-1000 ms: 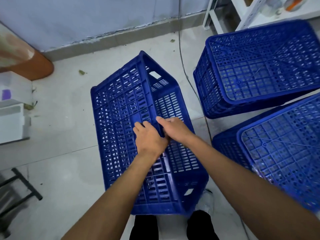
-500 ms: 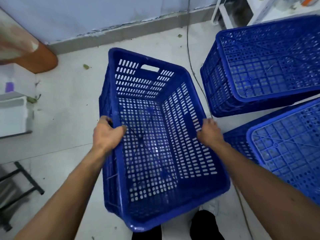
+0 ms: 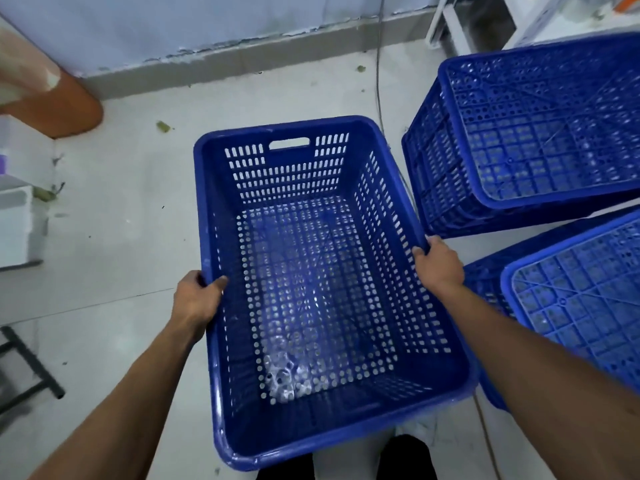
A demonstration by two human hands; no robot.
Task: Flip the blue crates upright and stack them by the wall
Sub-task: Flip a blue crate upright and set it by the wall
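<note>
Left hand [image 3: 195, 299] & right hand [image 3: 438, 265] each closed on a long rim of the open-side-up crate [image 3: 346, 420], thumbs inside, w/ its far end toward the wall [image 3: 173, 26]. To the right, 2 more crates sit bottom-up on the floor [image 3: 114, 237]: far one [image 3: 540, 133], near one [image 3: 581, 296].

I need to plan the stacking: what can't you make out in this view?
- Head view: whether the upright crate rests on the floor; its own base hides that.
- Two upside-down crates: cut off by the right edge.
- Left hand and right hand: fingertips hidden behind the rims.
</note>
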